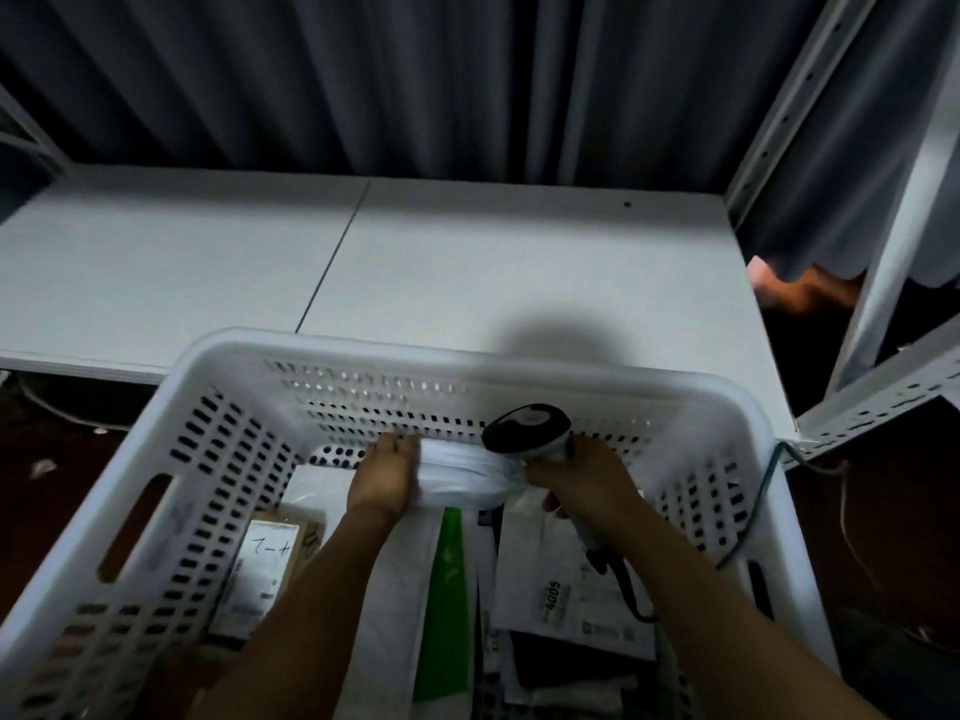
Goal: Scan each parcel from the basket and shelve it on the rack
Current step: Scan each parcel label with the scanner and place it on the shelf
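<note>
A white perforated basket [208, 423] fills the lower view, with several parcels inside. My left hand [387, 478] grips the left end of a white soft parcel [465, 472] at the basket's far wall. My right hand [582, 472] holds a handheld barcode scanner [527, 426], whose black and white head sits just above the parcel's right end; some of its fingers also touch that end. The scanner's cable [628, 589] trails down over the parcels. Beyond the basket lies the rack's white shelf [467, 262].
A cardboard box with a handwritten label [270, 558], a white and green mailer [441, 589] and printed white bags [561, 589] lie in the basket. A perforated rack upright [789, 111] rises at the right. Dark curtains hang behind the shelf.
</note>
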The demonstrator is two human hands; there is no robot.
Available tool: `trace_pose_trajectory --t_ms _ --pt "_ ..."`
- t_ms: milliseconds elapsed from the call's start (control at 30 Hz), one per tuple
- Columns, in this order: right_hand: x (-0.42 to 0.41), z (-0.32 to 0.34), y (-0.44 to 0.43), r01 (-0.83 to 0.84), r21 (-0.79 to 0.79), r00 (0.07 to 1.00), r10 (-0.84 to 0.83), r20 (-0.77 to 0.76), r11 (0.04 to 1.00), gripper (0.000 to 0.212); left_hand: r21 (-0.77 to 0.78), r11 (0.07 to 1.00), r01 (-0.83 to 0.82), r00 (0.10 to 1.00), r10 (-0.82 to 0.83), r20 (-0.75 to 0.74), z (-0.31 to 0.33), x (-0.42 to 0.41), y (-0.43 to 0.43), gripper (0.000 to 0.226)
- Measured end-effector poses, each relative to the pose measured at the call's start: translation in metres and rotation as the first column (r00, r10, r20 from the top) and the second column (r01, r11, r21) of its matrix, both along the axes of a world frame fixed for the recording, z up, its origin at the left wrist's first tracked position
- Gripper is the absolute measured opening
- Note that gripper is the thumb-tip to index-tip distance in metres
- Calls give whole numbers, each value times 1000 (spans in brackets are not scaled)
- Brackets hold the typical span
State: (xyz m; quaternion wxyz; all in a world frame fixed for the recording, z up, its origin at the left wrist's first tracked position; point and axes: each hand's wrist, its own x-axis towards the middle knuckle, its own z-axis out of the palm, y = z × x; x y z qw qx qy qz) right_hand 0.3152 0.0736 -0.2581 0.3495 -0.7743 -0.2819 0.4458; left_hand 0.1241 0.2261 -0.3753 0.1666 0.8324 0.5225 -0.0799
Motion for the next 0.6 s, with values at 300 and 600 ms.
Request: trace_pose_trajectory --t_ms 300,600 --pt "-14 45 -28 33 64 999 -31 -27 997 12 -46 968 -248 956 252 149 46 -34 -27 9" --pt "-43 97 -50 -36 148 999 38 -8 988 10 -257 899 -356 682 437 586 116 -56 -107 16"
